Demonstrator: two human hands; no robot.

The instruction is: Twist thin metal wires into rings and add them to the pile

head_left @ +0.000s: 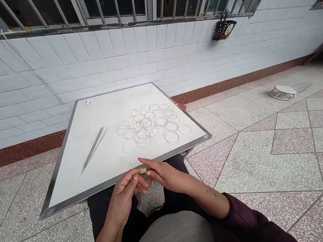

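Left hand: narrow, thumb and forefinger close together at a small tan piece; whether it is held or wrapped on the thumb cannot be told. Right hand: narrow, fingers reaching toward the left hand, just beside the tan piece; any grip cannot be told. Two thin wire ends rise just above the hands, too fine to trace.

Both hands: above the near edge of a white board with a metal frame, tilted across the lap of dark trousers.

On the board: many wire rings, loose, overlapping, right of centre. A bundle of straight wires, lying together, left of the rings. One small red-and-white item, near the far corner.

Around: white tiled wall, barred window, hanging patterned bag, speckled tile floor, white low stool.
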